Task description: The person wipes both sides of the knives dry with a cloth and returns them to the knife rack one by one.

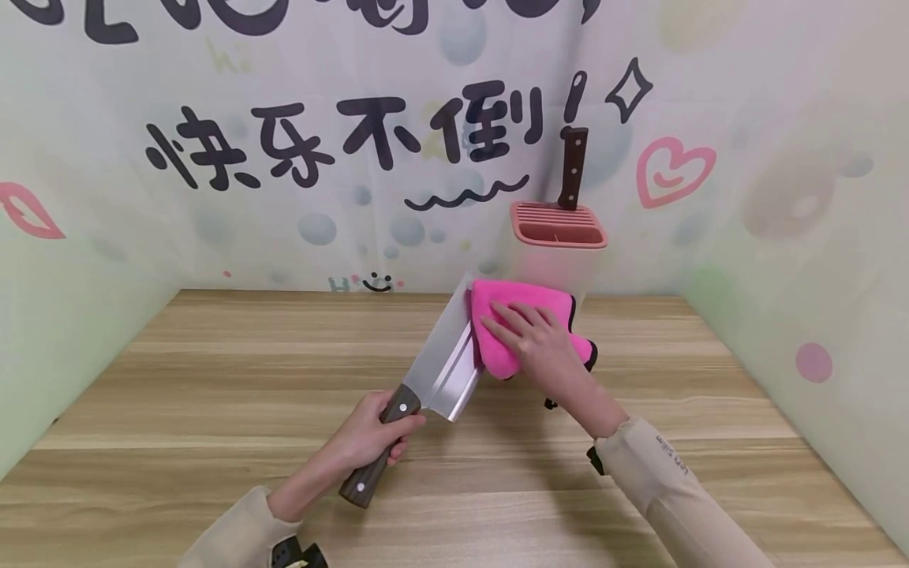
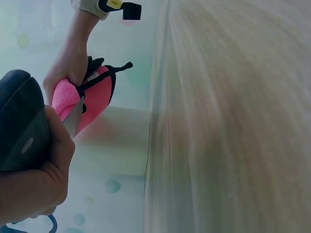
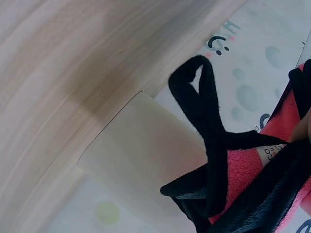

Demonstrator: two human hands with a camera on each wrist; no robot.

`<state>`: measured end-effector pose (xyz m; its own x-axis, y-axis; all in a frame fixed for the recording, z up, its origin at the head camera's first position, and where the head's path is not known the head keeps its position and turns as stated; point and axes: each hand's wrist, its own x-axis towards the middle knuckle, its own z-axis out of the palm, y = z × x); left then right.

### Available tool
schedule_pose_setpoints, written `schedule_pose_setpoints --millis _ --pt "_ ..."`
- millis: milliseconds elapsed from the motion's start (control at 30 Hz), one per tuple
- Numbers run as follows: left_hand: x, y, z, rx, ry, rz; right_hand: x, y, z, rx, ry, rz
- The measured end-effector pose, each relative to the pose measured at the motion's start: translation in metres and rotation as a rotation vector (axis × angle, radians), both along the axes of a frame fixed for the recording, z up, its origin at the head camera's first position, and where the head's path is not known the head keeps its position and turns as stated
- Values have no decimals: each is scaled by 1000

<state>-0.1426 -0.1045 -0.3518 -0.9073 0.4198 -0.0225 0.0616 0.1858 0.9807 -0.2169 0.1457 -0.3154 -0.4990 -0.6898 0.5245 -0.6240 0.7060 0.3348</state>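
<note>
My left hand (image 1: 364, 432) grips the dark wooden handle of a cleaver (image 1: 443, 363), its broad steel blade pointing up and away to the right above the table. Around the far part of the blade is a folded pink cloth (image 1: 490, 347) with black trim, which hides the tip. My right hand (image 1: 543, 343) holds this cloth, fingers spread over its upper face. From the left wrist side, the right thumb shows pressed on the cloth (image 2: 99, 104), with the blade between its folds. A black hanging loop (image 3: 209, 107) dangles from the cloth in the right wrist view.
A pale knife block (image 1: 554, 264) with a pink slotted top stands at the back, just behind the cloth. One brown-handled knife (image 1: 574, 170) sticks up from it. The wood-grain table (image 1: 213, 379) meets a printed backdrop (image 1: 355, 237) at the rear and sides.
</note>
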Motion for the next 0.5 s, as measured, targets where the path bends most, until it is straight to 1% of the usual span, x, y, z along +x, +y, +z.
schedule_pose_setpoints --millis 300,400,500 --pt "0 0 -1 12 -18 -3 -4 6 0 -48 -79 -66" --pt "0 0 -1 12 -21 -4 -4 7 -1 -45 -70 -72" --pt "0 0 -1 14 -34 -7 -3 6 0 -26 -35 -65"
